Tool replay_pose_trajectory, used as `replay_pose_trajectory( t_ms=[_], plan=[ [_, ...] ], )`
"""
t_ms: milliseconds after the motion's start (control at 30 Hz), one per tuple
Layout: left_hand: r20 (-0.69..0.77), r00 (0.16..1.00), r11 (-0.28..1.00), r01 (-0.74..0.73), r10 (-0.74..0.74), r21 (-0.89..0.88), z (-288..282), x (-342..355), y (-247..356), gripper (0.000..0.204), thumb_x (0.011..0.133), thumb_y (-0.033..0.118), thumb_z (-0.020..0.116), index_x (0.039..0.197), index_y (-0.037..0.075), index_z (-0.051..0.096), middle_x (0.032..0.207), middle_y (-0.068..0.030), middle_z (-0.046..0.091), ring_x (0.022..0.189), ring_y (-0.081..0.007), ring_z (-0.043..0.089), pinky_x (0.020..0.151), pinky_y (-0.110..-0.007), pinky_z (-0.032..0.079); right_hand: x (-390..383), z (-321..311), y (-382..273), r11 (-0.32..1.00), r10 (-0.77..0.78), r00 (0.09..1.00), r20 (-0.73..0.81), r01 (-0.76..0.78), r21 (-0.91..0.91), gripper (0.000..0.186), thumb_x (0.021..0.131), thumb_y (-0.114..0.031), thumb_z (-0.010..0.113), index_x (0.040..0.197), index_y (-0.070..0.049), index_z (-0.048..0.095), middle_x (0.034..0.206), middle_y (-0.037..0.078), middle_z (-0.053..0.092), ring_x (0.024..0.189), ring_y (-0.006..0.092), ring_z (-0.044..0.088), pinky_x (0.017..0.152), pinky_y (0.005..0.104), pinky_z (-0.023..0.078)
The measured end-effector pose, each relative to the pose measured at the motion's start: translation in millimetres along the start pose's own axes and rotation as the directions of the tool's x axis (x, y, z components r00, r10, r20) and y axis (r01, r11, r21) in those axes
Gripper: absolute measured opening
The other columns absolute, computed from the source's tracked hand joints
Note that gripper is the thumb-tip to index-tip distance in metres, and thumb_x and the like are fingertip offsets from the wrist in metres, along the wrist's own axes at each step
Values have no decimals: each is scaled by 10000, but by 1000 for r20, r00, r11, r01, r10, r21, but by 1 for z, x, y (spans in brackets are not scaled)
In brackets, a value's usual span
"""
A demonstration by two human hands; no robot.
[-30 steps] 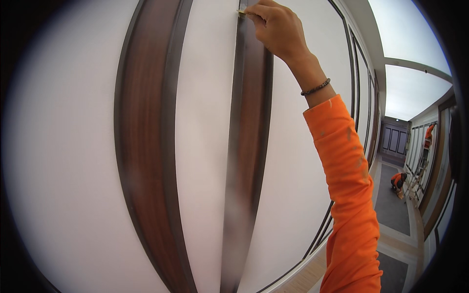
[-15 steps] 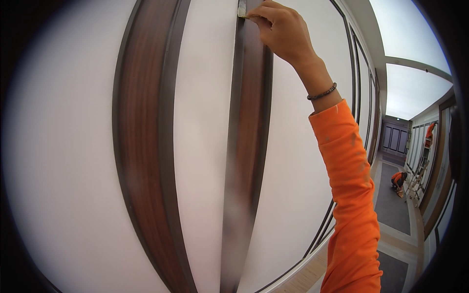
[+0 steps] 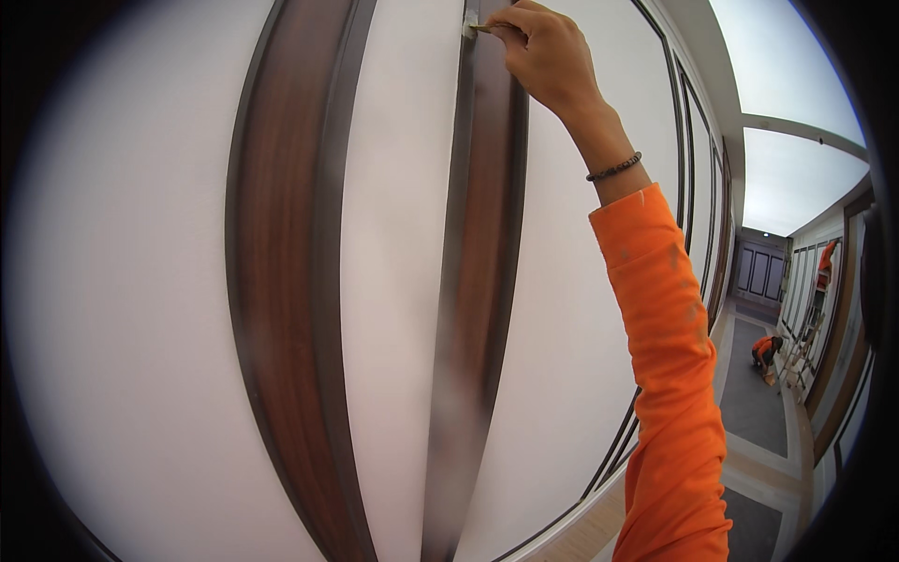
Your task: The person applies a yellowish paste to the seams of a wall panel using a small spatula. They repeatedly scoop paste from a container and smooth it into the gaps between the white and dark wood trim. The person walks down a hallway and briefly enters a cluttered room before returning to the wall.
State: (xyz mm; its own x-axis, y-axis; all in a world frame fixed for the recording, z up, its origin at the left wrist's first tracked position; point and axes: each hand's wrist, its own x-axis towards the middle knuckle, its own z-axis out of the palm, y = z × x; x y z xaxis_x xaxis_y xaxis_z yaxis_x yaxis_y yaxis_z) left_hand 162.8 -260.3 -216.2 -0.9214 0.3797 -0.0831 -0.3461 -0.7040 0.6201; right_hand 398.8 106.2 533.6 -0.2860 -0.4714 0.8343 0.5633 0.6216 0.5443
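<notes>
My right hand (image 3: 554, 58) is raised high against the wall, its fingers pinched on a small, thin piece with a yellowish edge and a pale whitish end (image 3: 470, 25). I cannot make out its exact kind. That pale end touches the dark left edge of a narrow wood-grain strip (image 3: 489, 169), where the strip meets a white wall panel (image 3: 398, 187). The hand covers part of the strip's top. An orange sleeve and a dark beaded bracelet (image 3: 614, 169) show on this arm. My left hand is out of view.
Left of the work stands a wider brown wood-grain strip (image 3: 281, 234) with dark borders. At right a corridor runs back over a grey floor panel (image 3: 754, 389). Far down it a person in orange (image 3: 765, 350) crouches beside a stepladder (image 3: 798, 361). Bright ceiling panels (image 3: 805, 173) hang above.
The wall strips and my right hand sit slightly further right in the picture. The pale end of the held piece has shifted its angle a little and stays at the strip's left edge.
</notes>
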Motion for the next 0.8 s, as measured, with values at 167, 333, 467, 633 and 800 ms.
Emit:
replay_pose_trajectory(
  t_ms=[167,333,467,633,800],
  plan=[
    [-2,1000,1000,-1,1,5,-2,3,0,456,885,256,697,1196,-54,576,1016,-179,666,886,-320,684,815,-435,579,-10,-5,0,998,-62,998,-5,62,20,115,914,-51,636,938,-7,739,868,82,699,723,244,650,684,351,520],
    [-2,1000,1000,-9,9,0,-8,6,-4,456,885,253,700,1197,-55,576,1017,-179,666,886,-319,684,816,-435,579,-5,-14,2,1000,-9,1000,12,9,-7,127,912,-59,633,948,-15,747,887,90,715,749,234,659,707,343,520],
    [-3,1000,1000,-8,8,-1,-11,4,-8,457,884,251,703,1198,-56,575,1018,-179,665,886,-319,683,817,-434,578,16,-15,10,1000,3,999,-38,-3,20,169,928,-40,587,894,41,731,878,170,718,786,280,690,728,381,543],
    [-20,1000,1000,-15,15,-4,0,-13,3,457,884,247,705,1200,-56,574,1019,-179,665,887,-319,683,818,-433,578,15,-5,11,999,38,999,-6,-38,-33,149,925,-59,606,944,-9,745,914,123,715,793,257,675,735,372,539],
    [-21,1000,1000,-20,19,-18,32,-20,20,458,883,244,708,1201,-57,574,1020,-179,664,887,-318,683,819,-433,578,8,-10,5,994,35,999,14,-33,-100,137,912,-87,642,981,-63,758,877,53,717,738,219,648,707,338,514]
  ],
)
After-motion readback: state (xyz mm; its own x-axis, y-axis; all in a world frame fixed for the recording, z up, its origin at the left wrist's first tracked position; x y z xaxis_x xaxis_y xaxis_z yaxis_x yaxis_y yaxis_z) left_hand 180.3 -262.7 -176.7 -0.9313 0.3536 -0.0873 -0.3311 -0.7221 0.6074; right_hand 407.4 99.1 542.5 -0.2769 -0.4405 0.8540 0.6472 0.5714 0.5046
